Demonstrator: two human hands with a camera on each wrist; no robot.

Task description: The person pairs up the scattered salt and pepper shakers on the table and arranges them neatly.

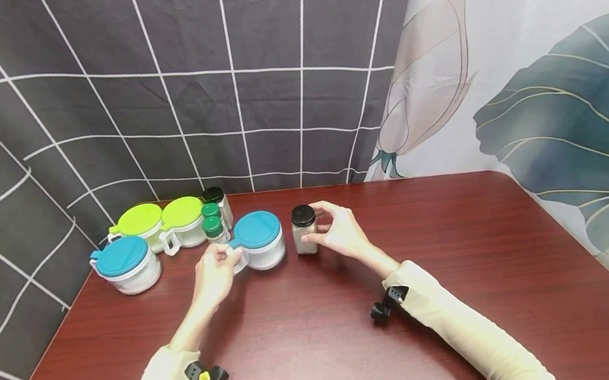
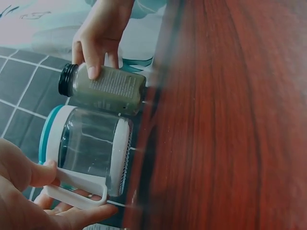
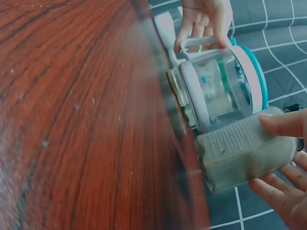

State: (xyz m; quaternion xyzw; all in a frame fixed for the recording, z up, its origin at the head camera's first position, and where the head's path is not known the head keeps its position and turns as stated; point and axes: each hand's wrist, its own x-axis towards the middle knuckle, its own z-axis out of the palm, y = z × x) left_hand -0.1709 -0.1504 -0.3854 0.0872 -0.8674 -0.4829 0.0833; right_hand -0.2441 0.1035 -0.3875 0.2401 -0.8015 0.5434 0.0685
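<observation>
My left hand (image 1: pixel 214 272) pinches the white handle (image 2: pixel 79 189) of a clear seasoning jar (image 1: pixel 264 255) with a blue lid (image 1: pixel 257 229). Just right of that jar, my right hand (image 1: pixel 344 232) grips a square glass spice bottle (image 1: pixel 305 239) with a black cap, thumb on one side and fingers on the other. Pale contents and a printed label show on the bottle (image 3: pixel 247 148) in the right wrist view. Jar and bottle are upright and side by side, a narrow gap between them in the head view.
At the back left stand another blue-lidded jar (image 1: pixel 135 277) and two green-lidded jars (image 1: pixel 139 220). Behind my left hand are two green-capped shakers (image 1: pixel 214 228) and a black-capped bottle (image 1: pixel 220 201). A dark gridded cloth (image 1: pixel 270 99) hangs behind the reddish-brown table (image 1: pixel 323 340).
</observation>
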